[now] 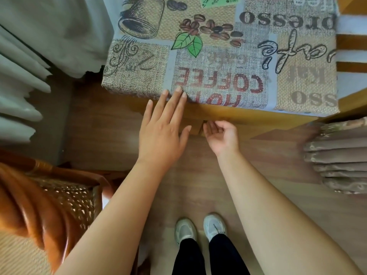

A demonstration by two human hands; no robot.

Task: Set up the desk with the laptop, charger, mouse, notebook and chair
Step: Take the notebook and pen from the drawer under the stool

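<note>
Chair [218,56] w/ the coffee-print cushion is right in front of me. I'd grab the wooden seat frame [248,116] on both sides and slide it, not lift, imo. Left hand [160,133] flat, fingertips touching the cushion edge, holding nothing; right hand [222,135] loosely curled below the frame, empty. Wood floor [198,185], rattan chair [59,195] to my left, curtains [337,155] right.

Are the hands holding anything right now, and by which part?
Nothing is held. The left hand lies flat, fingertips on the cushion's front edge. The right hand is loosely curled, empty, below the wooden seat rail.
</note>
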